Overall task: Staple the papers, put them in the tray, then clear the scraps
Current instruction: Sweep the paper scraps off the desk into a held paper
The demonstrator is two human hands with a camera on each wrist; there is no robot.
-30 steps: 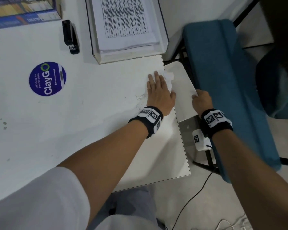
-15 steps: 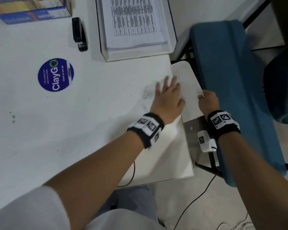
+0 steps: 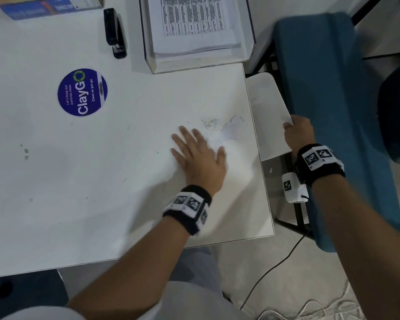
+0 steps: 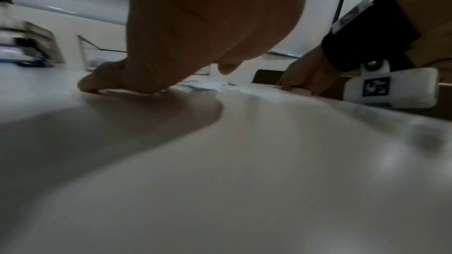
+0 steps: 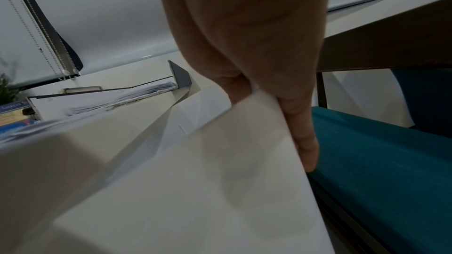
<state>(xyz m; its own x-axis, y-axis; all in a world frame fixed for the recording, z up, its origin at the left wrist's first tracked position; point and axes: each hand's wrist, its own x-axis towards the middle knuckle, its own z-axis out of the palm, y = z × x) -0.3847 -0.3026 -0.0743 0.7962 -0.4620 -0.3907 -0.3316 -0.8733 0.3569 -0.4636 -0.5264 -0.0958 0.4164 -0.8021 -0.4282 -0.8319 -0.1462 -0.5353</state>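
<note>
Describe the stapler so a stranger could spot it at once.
Start at the clear plastic tray of printed papers at the white table's far edge. Just left of it lies a slim black stapler. It is the only dark, narrow object there, above the round blue sticker.

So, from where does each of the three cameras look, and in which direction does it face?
Head: on the head, facing down at the table; shows both forearms, left hand flat near the scraps, right hand holding a white sheet.
Left wrist: low over the table, facing along the left hand; the right hand shows beyond.
Right wrist: beside the table edge, facing along the fingers gripping the sheet.
Shared: the paper tray appears in head and right wrist.
</note>
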